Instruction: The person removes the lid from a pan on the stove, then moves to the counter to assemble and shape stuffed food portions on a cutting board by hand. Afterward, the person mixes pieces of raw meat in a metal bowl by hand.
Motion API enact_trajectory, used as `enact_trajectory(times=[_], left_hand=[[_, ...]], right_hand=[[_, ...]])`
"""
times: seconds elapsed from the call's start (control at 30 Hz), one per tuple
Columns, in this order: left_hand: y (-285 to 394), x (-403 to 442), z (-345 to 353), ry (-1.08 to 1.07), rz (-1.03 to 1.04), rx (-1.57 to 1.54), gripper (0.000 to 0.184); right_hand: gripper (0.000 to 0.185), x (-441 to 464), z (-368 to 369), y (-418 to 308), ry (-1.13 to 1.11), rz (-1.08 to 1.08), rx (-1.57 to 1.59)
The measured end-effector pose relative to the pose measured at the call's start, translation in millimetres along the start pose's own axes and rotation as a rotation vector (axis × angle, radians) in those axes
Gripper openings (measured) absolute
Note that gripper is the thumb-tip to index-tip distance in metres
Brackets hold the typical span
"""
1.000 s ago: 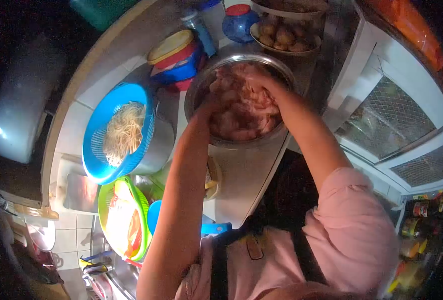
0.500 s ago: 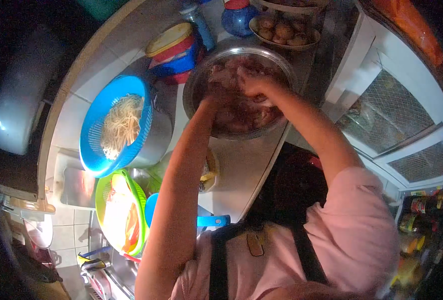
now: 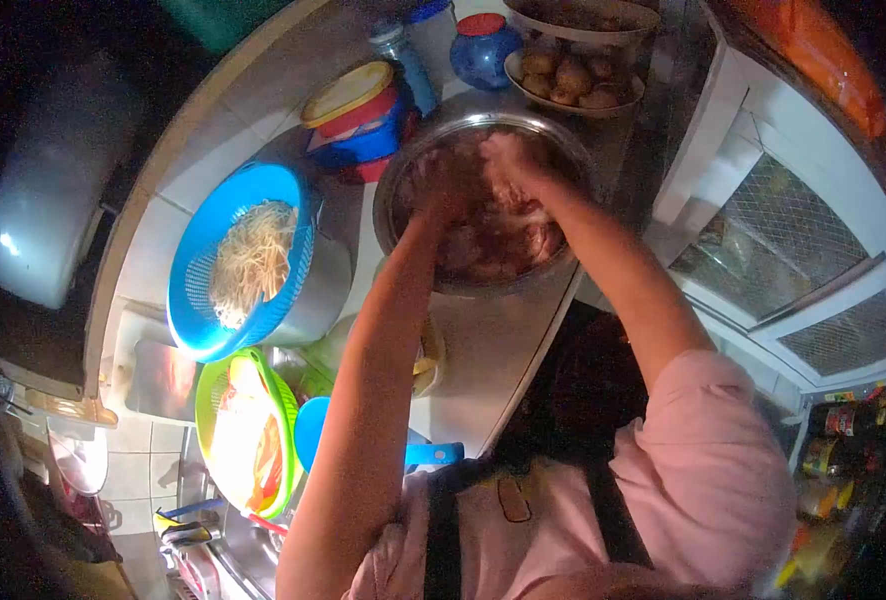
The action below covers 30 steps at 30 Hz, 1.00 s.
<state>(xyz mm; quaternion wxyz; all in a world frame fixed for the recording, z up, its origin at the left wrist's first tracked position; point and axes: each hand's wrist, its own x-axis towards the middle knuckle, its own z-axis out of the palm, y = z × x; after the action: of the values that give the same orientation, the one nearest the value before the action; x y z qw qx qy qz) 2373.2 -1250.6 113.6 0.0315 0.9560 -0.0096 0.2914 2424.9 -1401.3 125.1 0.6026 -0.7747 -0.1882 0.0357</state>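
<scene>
A wide metal bowl [image 3: 483,285] on the counter holds reddish pieces of raw meat [image 3: 498,240]. Both of my hands are down inside it, among the meat. My left hand [image 3: 443,190] is at the left of the bowl, dark in shadow, its fingers too blurred to make out. Towards the back of the bowl, my right hand [image 3: 513,162] touches the meat; where its fingers end and the meat begins does not show.
Left of the bowl, a blue colander [image 3: 188,300] of noodles [image 3: 255,260] rests on a pot. Nearer is a green basket [image 3: 288,420] with brightly lit contents, beside a blue handled utensil [image 3: 433,454]. Stacked containers [image 3: 353,115], a blue jar [image 3: 485,55] and a potato dish [image 3: 583,100] stand behind.
My right hand has shifted slightly within the bowl and the meat under it has been moved about. The whole view has tilted a little, so the counter things appear lower.
</scene>
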Motion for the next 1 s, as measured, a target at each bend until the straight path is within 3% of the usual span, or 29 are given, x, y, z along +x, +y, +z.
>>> enact_trajectory(times=[0.07, 0.1, 0.13, 0.17, 0.23, 0.27, 0.3, 0.37, 0.4, 0.47, 0.5, 0.57, 0.6, 0.67, 0.7, 0.77, 0.8, 0.87, 0.93, 1.0], left_hand=[[0.5, 31.1, -5.2, -0.976, -0.102, -0.219, 0.049], [-4.0, 25.9, 1.8, -0.979, -0.109, -0.219, 0.049], [-11.3, 17.5, 16.1, -0.918, -0.098, -0.255, 0.048], [-21.2, 7.4, 35.1, -0.857, -0.086, -0.286, 0.046], [-39.8, -10.2, 69.9, -0.731, -0.057, -0.35, 0.043], [-43.1, -14.2, 74.2, -0.667, -0.043, -0.384, 0.042], [-42.3, -18.2, 69.6, -0.668, -0.048, -0.382, 0.042], [-39.2, -20.9, 52.8, -0.147, 0.026, -0.474, 0.045], [-41.6, -13.8, 55.0, -0.141, 0.028, -0.469, 0.045], [-48.7, 1.5, 63.9, -0.55, -0.568, -0.56, 0.038], [-50.4, 0.8, 61.8, -0.549, -0.568, -0.562, 0.038], [-48.7, -7.0, 53.8, -0.316, 0.037, -0.035, 0.043], [-39.2, -5.3, 42.7, -0.318, 0.03, -0.039, 0.043], [-13.9, -2.7, 14.1, -0.216, -0.24, -0.666, 0.05], [-13.4, -5.4, 19.7, -0.216, -0.253, -0.665, 0.05], [-12.9, -6.9, 32.1, -0.064, 0.136, -0.309, 0.053], [-4.2, -9.1, 20.3, -0.07, 0.135, -0.309, 0.053], [15.3, -6.9, -17.2, -0.268, 0.045, -0.472, 0.055], [-1.3, -6.6, 17.7, -0.296, 0.035, -0.384, 0.055], [-29.9, -6.5, 94.8, -0.332, 0.033, -0.303, 0.056]], right_hand=[[0.02, 5.1, 7.1, -11.9, 0.008, -0.024, -0.017], [0.02, 6.7, 10.7, -12.6, 0.019, -0.045, -0.022], [0.032, 25.9, 14.6, 14.4, -0.003, -0.503, -0.747], [0.032, 36.7, 20.7, 29.3, -0.002, -0.505, -0.738], [0.046, 50.9, 30.5, 44.3, -0.088, -0.666, -1.01], [0.041, 48.8, 30.9, 26.4, -0.253, -0.46, -1.072], [0.041, 42.2, 30.0, 29.1, -0.257, -0.462, -1.069], [0.037, 23.1, 14.1, 42.2, -0.328, -0.225, -0.467], [0.037, 17.2, 3.0, 48.1, -0.352, -0.111, -0.169], [0.037, 14.5, -8.0, 53.1, -0.389, 0.122, 0.426], [0.037, 31.0, -0.7, 66.1, -0.389, 0.121, 0.424], [0.036, 90.6, 21.1, 118.7, -0.316, -0.032, -0.569], [0.036, 114.8, 23.8, 134.7, -0.322, -0.03, -0.573], [0.033, 144.0, 32.1, 158.8, -0.314, -0.48, -0.659], [0.027, 79.6, 18.8, 67.6, -0.33, -0.569, -0.041], [0.021, 53.2, 10.4, 4.6, -0.373, 0.066, 0.123], [0.021, 52.5, 9.9, 12.7, -0.374, 0.07, 0.127], [0.024, 64.7, 6.9, 46.4, -0.331, -0.37, -0.374], [0.026, 97.8, 23.0, 112.3, -0.393, -0.329, -0.495], [0.03, 119.9, 39.3, 177.6, -0.504, -0.228, -0.737]])
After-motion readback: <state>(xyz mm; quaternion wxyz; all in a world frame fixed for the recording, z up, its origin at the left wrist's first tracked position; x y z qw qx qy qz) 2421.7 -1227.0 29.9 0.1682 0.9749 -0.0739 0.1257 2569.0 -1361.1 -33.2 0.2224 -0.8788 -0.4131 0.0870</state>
